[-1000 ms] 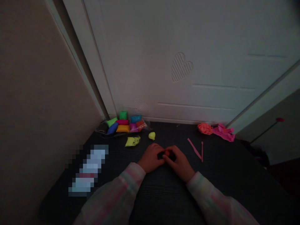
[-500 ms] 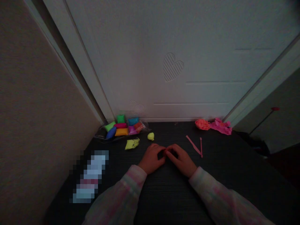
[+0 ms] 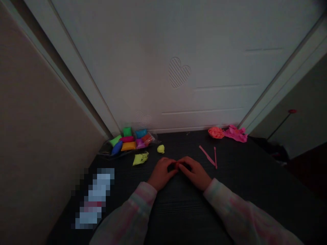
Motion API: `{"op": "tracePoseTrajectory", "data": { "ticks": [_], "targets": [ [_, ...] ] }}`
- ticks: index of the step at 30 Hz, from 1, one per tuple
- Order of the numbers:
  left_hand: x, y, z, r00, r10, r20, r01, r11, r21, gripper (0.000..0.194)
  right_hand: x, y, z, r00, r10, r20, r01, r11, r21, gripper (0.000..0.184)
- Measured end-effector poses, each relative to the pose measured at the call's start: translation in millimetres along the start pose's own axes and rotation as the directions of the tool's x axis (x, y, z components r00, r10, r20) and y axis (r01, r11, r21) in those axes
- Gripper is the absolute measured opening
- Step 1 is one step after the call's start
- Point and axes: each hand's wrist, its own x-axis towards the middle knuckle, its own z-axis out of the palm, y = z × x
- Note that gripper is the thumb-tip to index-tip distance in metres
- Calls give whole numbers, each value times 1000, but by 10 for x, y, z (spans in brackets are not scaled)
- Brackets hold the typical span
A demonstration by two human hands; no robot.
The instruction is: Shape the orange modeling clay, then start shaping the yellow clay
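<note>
My left hand and my right hand meet over the dark table, fingertips pinched together on a small red piece of clay. Most of the piece is hidden by the fingers, so its shape cannot be made out. Just beyond my left hand sits a yellow lump of clay, with a crumpled yellow packet to its left. Two pink plastic modelling tools lie in a V beyond my right hand.
A clear bag of several coloured clay packets lies at the back left. An orange ruffled piece and a pink crumpled piece are at the back right. A blurred-out flat object lies front left. A white door stands behind the table.
The view has shifted and tilted slightly, so things sit a little further left. Both hands still pinch the red piece, and a bit more of it shows between the fingertips.
</note>
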Motion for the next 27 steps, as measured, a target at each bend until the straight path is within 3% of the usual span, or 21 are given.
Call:
{"op": "tracePoseTrajectory", "data": {
  "ticks": [5,12,18,27],
  "targets": [
    [2,16,2,1000,2,2,-2,1000,6,23,-8,40,20,1000,-28,-3,28,999,19,16],
    [7,11,-5,1000,11,5,-11,1000,22,20,-2,77,25,998,54,-10,-54,998,27,14],
    [4,31,-9,1000,0,6,0,1000,1,18,9,135,42,995,4,-96,-6,1000,-25,15],
    [7,23,-13,1000,2,16,-2,1000,1,16,11,105,24,1000,-7,-13,6,998,-61,15]
  ]
}}
